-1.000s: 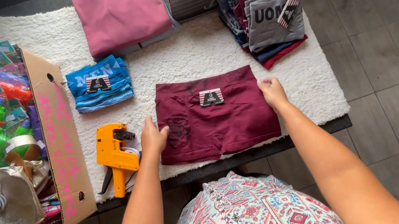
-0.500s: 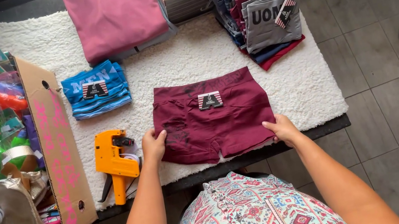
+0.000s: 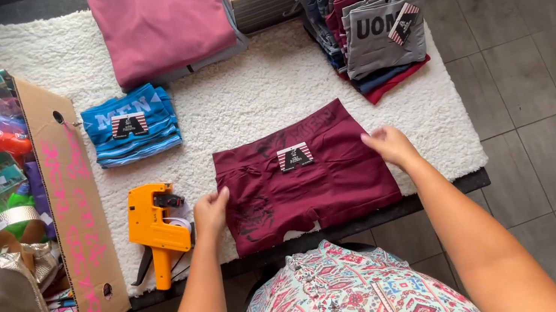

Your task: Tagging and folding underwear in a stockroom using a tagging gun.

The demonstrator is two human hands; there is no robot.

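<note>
Gripping maroon shorts (image 3: 313, 184) by both side edges: left hand (image 3: 210, 212), right hand (image 3: 386, 144); orange price gun (image 3: 156, 227) just beside left hand, cardboard box (image 3: 75, 214) beyond.

The boxer shorts (image 3: 313, 180) at the near middle are maroon with a dark print on one leg. The price gun (image 3: 156, 227) to their left is orange. Far left lie blue striped shorts (image 3: 130, 126). The rug (image 3: 265, 82) is cream.
</note>
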